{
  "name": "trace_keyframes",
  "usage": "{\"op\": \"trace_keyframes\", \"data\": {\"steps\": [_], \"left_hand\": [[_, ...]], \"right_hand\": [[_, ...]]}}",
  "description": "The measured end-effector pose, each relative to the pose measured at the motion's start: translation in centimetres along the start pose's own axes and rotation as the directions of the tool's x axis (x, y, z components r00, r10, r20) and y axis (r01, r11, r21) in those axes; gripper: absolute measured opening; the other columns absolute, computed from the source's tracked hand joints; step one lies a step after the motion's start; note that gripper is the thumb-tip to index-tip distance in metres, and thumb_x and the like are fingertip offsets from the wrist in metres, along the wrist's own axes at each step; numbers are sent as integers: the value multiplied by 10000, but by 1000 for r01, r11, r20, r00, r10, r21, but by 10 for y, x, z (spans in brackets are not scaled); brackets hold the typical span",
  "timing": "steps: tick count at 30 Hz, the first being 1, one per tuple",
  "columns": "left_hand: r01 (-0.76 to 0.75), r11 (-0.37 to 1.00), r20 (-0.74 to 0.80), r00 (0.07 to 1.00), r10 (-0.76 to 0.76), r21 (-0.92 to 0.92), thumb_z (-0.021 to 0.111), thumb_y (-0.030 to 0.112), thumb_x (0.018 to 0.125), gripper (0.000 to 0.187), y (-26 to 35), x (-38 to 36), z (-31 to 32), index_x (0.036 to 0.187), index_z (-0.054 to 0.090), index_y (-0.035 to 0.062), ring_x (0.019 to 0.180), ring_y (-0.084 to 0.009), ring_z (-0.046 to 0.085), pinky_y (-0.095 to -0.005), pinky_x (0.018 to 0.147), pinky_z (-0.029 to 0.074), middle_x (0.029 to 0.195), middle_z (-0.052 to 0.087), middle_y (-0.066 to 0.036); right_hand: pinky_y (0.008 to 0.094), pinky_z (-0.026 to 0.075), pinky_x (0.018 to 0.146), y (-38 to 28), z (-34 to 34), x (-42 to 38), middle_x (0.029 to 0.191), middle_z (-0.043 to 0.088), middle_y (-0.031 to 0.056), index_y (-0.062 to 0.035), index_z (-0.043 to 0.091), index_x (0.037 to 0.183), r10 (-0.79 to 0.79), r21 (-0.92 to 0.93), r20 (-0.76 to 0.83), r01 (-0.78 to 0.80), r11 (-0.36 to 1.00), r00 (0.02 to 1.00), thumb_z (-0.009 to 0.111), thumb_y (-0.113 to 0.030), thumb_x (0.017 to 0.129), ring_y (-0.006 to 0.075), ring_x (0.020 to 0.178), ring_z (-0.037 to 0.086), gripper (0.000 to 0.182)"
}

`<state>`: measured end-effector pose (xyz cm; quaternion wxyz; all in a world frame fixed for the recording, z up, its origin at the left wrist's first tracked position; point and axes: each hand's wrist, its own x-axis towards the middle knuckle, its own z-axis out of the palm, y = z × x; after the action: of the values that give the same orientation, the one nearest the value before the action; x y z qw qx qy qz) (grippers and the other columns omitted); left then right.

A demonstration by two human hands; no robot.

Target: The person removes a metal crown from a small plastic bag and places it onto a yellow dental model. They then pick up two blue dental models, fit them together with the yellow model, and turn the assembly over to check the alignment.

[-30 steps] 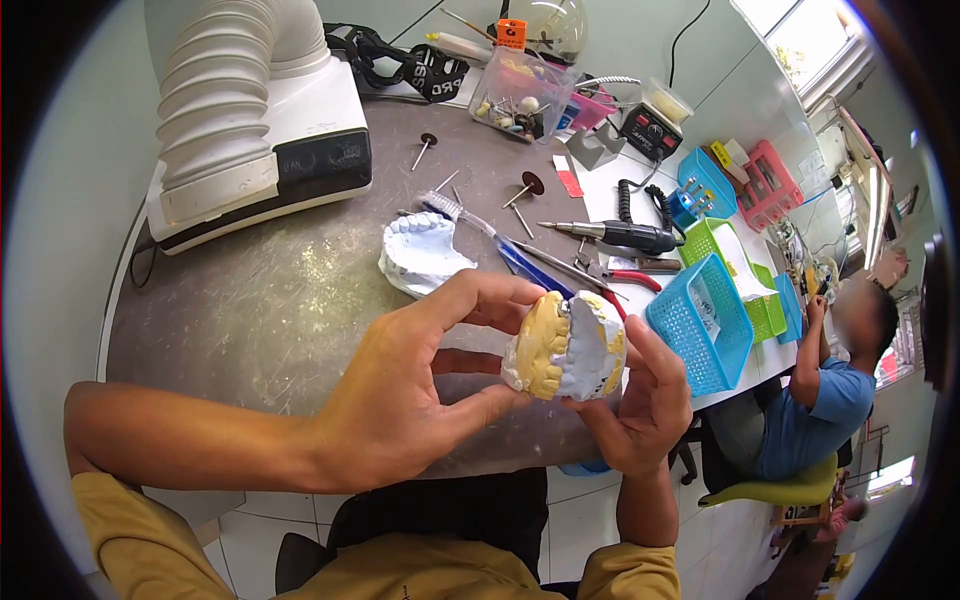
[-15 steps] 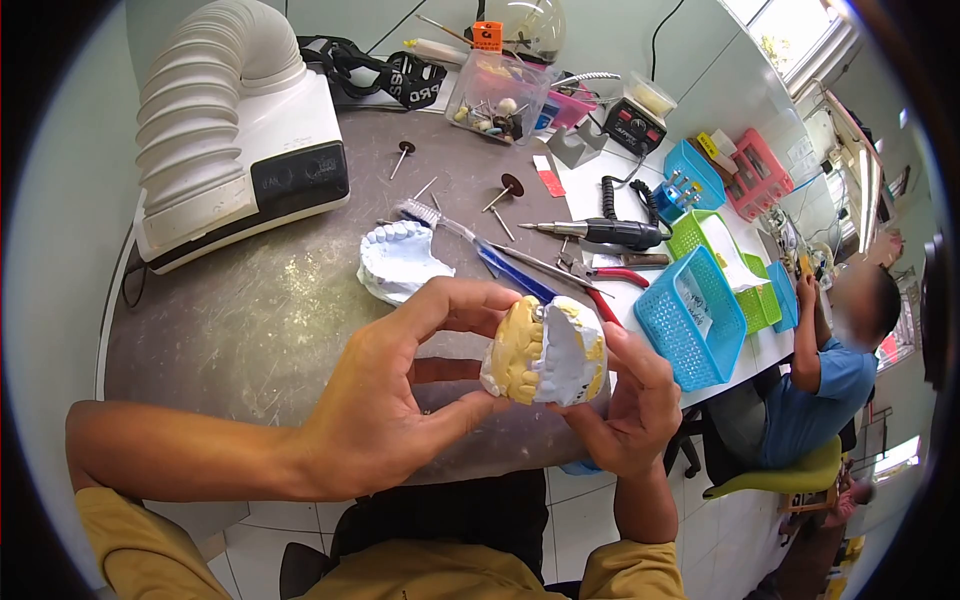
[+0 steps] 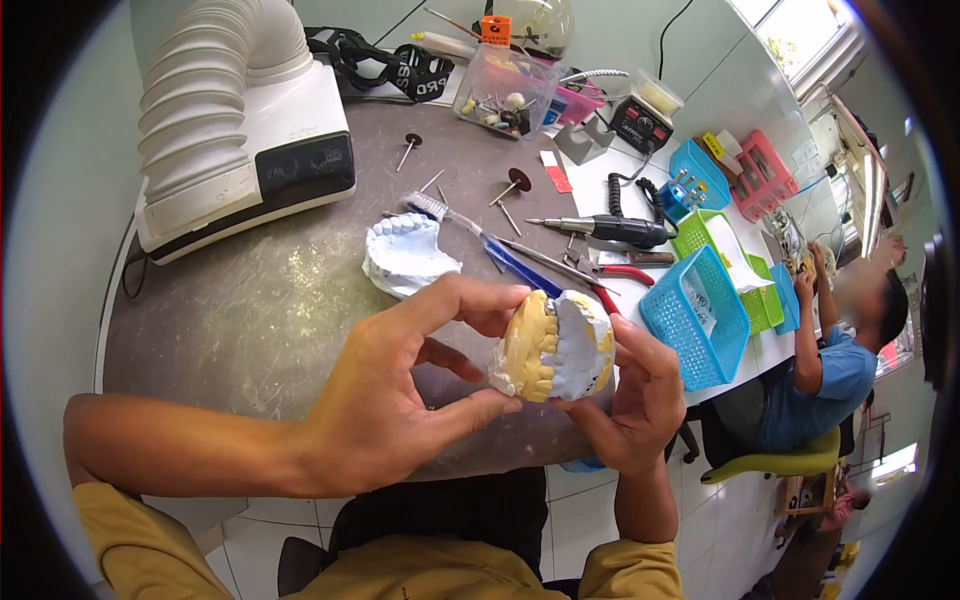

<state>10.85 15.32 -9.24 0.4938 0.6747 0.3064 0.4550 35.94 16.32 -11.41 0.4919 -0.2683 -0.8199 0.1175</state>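
Observation:
Between my two hands, above the front part of the bench, is a pair of dental casts fitted together tooth to tooth. The yellow dental cast [image 3: 527, 348] is on the left, gripped by my left hand [image 3: 385, 390] with thumb below and fingers above. My right hand [image 3: 638, 405] holds the pale grey-blue dental cast [image 3: 580, 345] from the right side. A metallic spot shows at the top of the seam between them. Behind my left hand, a white-blue dental cast [image 3: 405, 255] lies on the bench beside a blue-handled toothbrush [image 3: 480, 240].
Around the bench [image 3: 230, 330] lie a handpiece [image 3: 610, 230], red-handled pliers [image 3: 625, 272] and mounted discs [image 3: 517, 180]. A hose unit [image 3: 240, 160] stands at left. Blue basket [image 3: 700, 320] and green basket [image 3: 705, 235] stand at right. A co-worker [image 3: 825, 370] in blue sits beyond.
The paired casts have turned slightly in my hands, showing a little more of the yellow cast's side. The whole view has shifted a little; both hands keep their hold.

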Motion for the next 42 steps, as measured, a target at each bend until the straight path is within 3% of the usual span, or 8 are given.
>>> {"op": "trace_keyframes", "data": {"steps": [9, 15, 18, 20, 23, 32, 35, 42], "left_hand": [[-42, 999, -36, 998, 43, 20, 814, 48, 806, 616, -3, -1, 2, 1370, 566, 52, 1110, -164, 618, -306, 872, 566, 1188, 649, -80], [135, 960, -30, 989, -147, -244, 745, 28, 889, 527, -3, 4, 4, 1377, 549, 22, 1105, -160, 644, -320, 969, 542, 1211, 665, -141], [241, 927, 50, 970, -236, -287, 727, 41, 906, 554, -1, 6, -1, 1406, 493, -7, 1164, -174, 630, -320, 1003, 537, 1302, 628, -142], [265, 920, 36, 963, -266, -288, 710, 69, 930, 531, 0, 7, -1, 1407, 490, -10, 1113, -168, 656, -301, 977, 547, 1247, 657, -149], [322, 896, 51, 945, -322, -307, 694, 119, 953, 500, 1, 10, -3, 1397, 502, -11, 1089, -165, 666, -284, 955, 556, 1217, 671, -153], [330, 886, 54, 942, -331, -325, 610, 188, 1015, 402, 0, 14, -7, 1345, 553, -35, 1028, -165, 687, -293, 891, 601, 1172, 681, -141], [329, 894, 59, 943, -327, -305, 593, 206, 1024, 390, 0, 14, -7, 1334, 565, -30, 1022, -167, 690, -298, 889, 607, 1171, 678, -140], [262, 925, 26, 964, -266, -275, 658, 97, 976, 461, -3, 10, -5, 1402, 510, 5, 1095, -177, 665, -306, 950, 572, 1207, 671, -139]], "right_hand": [[378, 591, 877, -1, 2, 1, 1222, 672, 245, 88, 527, 1328, 33, 72, -13, -32, 997, 999, 904, -82, 706, 282, 1025, 726, 747], [383, 545, 977, -7, -3, 3, 1356, 588, 253, 133, 494, 1367, 122, 18, 74, -124, 992, 990, 941, -255, 675, 289, 1162, 656, 911], [361, 551, 949, -11, 2, 8, 1300, 629, 240, 139, 508, 1361, 216, -3, 63, -216, 976, 974, 933, -315, 676, 256, 1105, 682, 925], [303, 590, 758, -10, 7, 14, 1000, 739, 190, 79, 572, 1352, 182, 18, -32, -182, 983, 983, 923, -298, 680, 195, 856, 735, 846], [282, 582, 738, -13, 7, 14, 959, 738, 173, 77, 572, 1355, 240, 24, -9, -240, 971, 971, 921, -328, 666, 169, 824, 720, 871], [277, 581, 762, -24, 5, 22, 991, 726, 144, 76, 510, 1417, 453, 308, 91, -458, 834, 887, 783, -64, 850, 151, 875, 700, 645], [281, 581, 784, -26, 3, 23, 1018, 720, 148, 71, 509, 1420, 503, 317, 115, -511, 799, 857, 793, -84, 848, 157, 901, 698, 657], [288, 575, 801, -23, 6, 18, 1053, 725, 189, 60, 517, 1420, 336, 156, 60, -341, 927, 940, 793, -83, 844, 173, 911, 710, 654]]}}
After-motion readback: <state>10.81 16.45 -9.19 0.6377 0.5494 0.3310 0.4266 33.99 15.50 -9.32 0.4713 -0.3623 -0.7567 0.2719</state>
